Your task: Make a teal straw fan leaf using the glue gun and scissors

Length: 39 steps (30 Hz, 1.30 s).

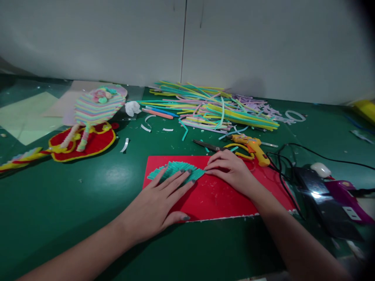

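So, both hands are down on a flat red foam sheet (222, 199) that lies on the dark green table (88, 195), right in front of the person. On the upper left part of that sheet sits a fan of short teal foam strips (172, 168), laid side by side and overlapping.

The left hand (159, 203) is flat, palm down, fingers spread apart. Its fingertips rest on top of the teal fan and the thumb sticks out along the sheet's near edge. The right hand (231, 171) is palm down too, but its fingers are held together and point left, with the tips touching the right end of the fan. Neither hand is pinching or gripping anything; they're just lying flat on it.

Just behind the right hand there's a yellow and orange hot glue gun (253, 147) lying on its side, with a pair of dark scissors (209, 146) to its left. Further back is a messy heap of long pastel foam strips (213, 107) in yellow, teal, pink and lilac. Over on the left stands a pastel striped craft figure (98, 107) on a red base with yellow trim (93, 144), with a crumpled white tissue (132, 108) beside it. Black cables (281, 164) run across the table on the right.
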Available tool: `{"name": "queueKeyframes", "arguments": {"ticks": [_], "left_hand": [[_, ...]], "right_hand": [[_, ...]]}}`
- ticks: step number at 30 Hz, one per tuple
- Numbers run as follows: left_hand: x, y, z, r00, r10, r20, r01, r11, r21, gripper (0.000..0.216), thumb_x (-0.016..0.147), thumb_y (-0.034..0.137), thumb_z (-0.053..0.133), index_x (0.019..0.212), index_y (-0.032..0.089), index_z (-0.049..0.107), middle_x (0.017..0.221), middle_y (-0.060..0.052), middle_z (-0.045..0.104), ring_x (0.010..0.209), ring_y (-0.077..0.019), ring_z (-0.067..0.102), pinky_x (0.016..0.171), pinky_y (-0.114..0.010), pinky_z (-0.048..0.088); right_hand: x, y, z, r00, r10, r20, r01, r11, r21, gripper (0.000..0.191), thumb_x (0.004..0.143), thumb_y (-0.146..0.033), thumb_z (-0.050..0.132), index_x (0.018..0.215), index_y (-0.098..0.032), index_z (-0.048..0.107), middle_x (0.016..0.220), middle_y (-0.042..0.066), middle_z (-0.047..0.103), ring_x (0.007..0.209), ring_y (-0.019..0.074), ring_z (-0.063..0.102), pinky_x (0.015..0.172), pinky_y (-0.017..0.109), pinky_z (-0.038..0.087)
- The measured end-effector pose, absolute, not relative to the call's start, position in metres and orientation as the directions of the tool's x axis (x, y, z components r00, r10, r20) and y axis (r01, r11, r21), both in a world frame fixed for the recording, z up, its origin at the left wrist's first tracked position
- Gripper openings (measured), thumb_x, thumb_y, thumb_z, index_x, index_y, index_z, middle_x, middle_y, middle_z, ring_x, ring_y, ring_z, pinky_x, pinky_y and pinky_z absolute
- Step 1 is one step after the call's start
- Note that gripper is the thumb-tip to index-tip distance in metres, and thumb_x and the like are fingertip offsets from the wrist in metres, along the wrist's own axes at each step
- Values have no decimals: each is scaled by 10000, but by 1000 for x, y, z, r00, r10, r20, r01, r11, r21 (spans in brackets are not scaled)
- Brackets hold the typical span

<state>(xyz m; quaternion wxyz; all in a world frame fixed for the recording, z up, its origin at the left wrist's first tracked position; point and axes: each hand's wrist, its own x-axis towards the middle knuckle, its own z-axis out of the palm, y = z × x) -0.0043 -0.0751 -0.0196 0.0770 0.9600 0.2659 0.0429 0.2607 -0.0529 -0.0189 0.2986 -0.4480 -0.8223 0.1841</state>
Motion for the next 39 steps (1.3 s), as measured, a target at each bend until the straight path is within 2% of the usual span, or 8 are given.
{"name": "queueKeyframes", "arguments": {"ticks": [8, 12, 19, 30, 36, 39], "left_hand": [[-5, -76, -20, 860, 509, 42, 498, -853, 152, 641, 922, 587, 297, 1450, 223, 272, 1521, -59, 250, 1402, -207, 241, 1158, -435, -10], [-4, -75, -20, 859, 510, 48, 499, -855, 143, 642, 920, 588, 302, 1449, 227, 271, 1517, -66, 265, 1397, -213, 253, 1157, -450, 21], [-5, -75, -21, 867, 491, 86, 482, -870, 108, 591, 923, 570, 328, 1418, 247, 344, 1506, -77, 295, 1388, -215, 279, 1154, -450, 40], [-5, -74, -20, 863, 501, 66, 488, -860, 152, 589, 922, 570, 326, 1417, 252, 349, 1508, -74, 297, 1383, -233, 289, 1152, -473, 95], [-5, -75, -20, 857, 508, 82, 491, -855, 166, 584, 919, 576, 324, 1404, 254, 374, 1498, -73, 323, 1374, -228, 310, 1153, -465, 105], [-4, -75, -20, 859, 504, 88, 488, -859, 154, 586, 921, 573, 325, 1401, 243, 379, 1498, -79, 321, 1373, -229, 312, 1154, -467, 83]], "right_hand": [[260, -54, -17, -418, 851, 317, 627, 523, -577, 91, 838, -231, 631, 842, -249, 720, 890, 28, 671, 857, 163, 580, 800, 337, 456], [257, -57, -15, -363, 866, 344, 647, 500, -576, 120, 859, -224, 599, 859, -246, 717, 894, 39, 659, 883, 171, 577, 800, 331, 468], [253, -57, -22, -444, 831, 334, 637, 555, -535, 102, 860, -230, 603, 832, -215, 700, 859, 29, 662, 820, 152, 598, 802, 342, 428], [255, -59, -22, -426, 839, 338, 683, 544, -487, 140, 880, -248, 576, 833, -241, 708, 887, 24, 677, 831, 161, 583, 777, 344, 413], [249, -63, -16, -308, 873, 379, 679, 481, -555, 127, 882, -258, 571, 849, -249, 693, 874, 34, 663, 869, 182, 589, 800, 351, 437], [240, -65, -14, -282, 900, 333, 683, 432, -589, 95, 853, -304, 613, 899, -232, 654, 884, 41, 643, 876, 186, 587, 826, 350, 436]]}}
